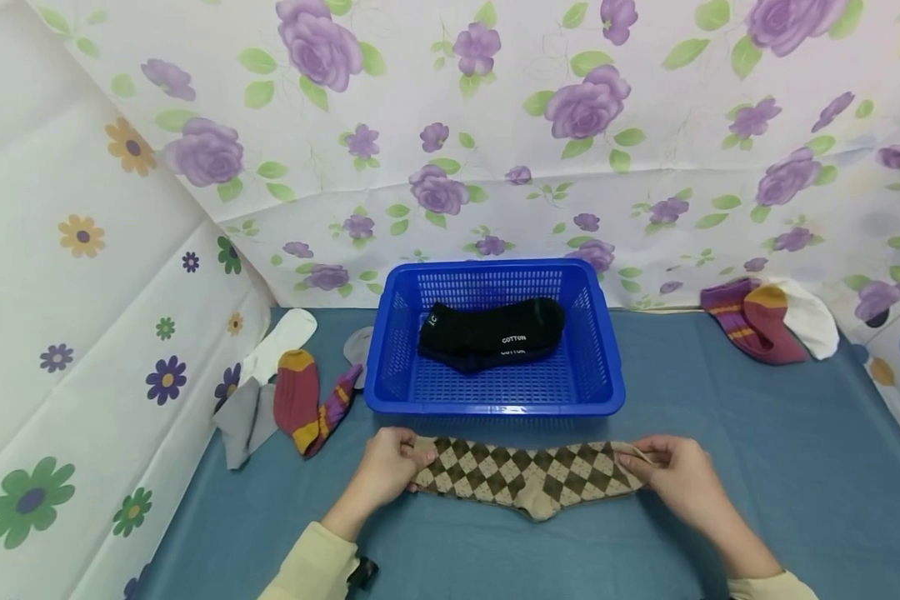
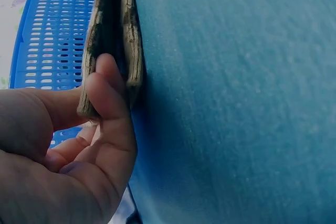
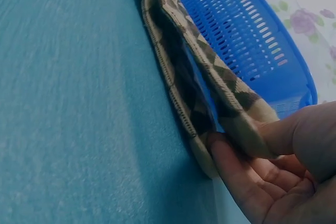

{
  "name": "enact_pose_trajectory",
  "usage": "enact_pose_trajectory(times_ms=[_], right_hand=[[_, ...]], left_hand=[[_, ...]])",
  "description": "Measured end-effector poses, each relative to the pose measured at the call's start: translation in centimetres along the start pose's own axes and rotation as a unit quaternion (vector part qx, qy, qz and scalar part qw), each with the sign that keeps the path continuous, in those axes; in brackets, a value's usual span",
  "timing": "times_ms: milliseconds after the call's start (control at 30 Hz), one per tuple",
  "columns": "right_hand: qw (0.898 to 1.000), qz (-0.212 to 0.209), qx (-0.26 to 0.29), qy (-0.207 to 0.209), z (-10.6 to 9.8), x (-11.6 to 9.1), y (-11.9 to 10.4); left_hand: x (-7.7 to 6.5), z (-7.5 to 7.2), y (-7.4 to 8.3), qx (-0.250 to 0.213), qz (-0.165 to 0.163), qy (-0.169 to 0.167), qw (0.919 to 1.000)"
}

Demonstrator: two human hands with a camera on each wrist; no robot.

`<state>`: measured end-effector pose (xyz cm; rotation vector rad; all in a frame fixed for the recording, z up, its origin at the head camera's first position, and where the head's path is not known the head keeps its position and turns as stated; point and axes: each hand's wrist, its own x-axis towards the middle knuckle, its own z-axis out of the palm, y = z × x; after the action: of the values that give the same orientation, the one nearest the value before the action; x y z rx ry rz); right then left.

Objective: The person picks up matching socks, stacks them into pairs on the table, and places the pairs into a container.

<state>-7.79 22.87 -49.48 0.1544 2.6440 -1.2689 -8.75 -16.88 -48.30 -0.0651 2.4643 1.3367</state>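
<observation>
A pair of tan and brown argyle socks [image 1: 525, 471] is stretched sideways in front of the blue basket, one sock laid along the other. My left hand [image 1: 392, 463] pinches the cuff end, with a finger between the two layers in the left wrist view. At the toe end my right hand [image 1: 675, 471] holds the fabric between thumb and fingers. In the right wrist view the two socks [image 3: 178, 82] hang slightly apart, with a fingertip between them. Black socks [image 1: 487, 329] with white "COTTON" lettering lie inside the basket [image 1: 495, 409].
Left of the basket lie a white sock [image 1: 277, 343], grey socks [image 1: 243, 425], a maroon and mustard sock [image 1: 297, 396] and a purple striped one [image 1: 337, 404]. On the far right are a maroon striped sock [image 1: 742, 321] and a white sock [image 1: 806, 321]. Floral cloth [image 1: 420, 108] walls the back.
</observation>
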Motion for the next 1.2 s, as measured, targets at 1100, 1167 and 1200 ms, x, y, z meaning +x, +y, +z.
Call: enact_pose_trajectory(times_ms=[1100, 1167, 1200], right_hand=[[0.905, -0.361, -0.210, 0.076, 1.8, -1.8, -3.4], [0.908, -0.353, -0.216, 0.064, 1.8, -1.5, -2.8], [0.910, -0.348, -0.218, 0.059, 1.7, -1.4, -2.5]], left_hand=[[-1.5, 1.4, 3.0, 0.269, 0.166, -0.004, 0.9487], [-1.3, 1.4, 2.9, 0.263, 0.159, -0.011, 0.9516], [-1.3, 1.4, 2.8, 0.259, 0.156, -0.014, 0.9531]])
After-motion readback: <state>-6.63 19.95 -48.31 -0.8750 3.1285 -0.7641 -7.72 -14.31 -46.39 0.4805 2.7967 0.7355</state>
